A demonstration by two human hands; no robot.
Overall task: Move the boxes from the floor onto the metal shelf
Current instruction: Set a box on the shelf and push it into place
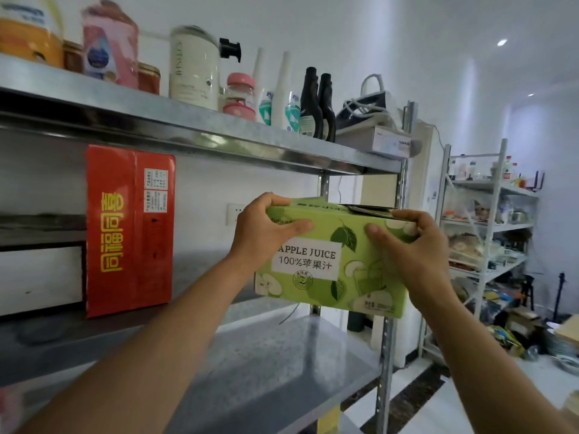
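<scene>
So the green apple juice box [326, 270] is squeezed between both hands, hanging mostly below them. The left hand [263, 233] curls over its top left corner and the right hand [413, 245] over the top right, thumbs flat on the front. The metal shelf [282, 355] board is underneath, and a red box [128, 230] stands off past the left hand.

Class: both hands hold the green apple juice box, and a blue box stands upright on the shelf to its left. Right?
No: the head view shows the upright box on the shelf is red, not blue. The rest stands.
</scene>
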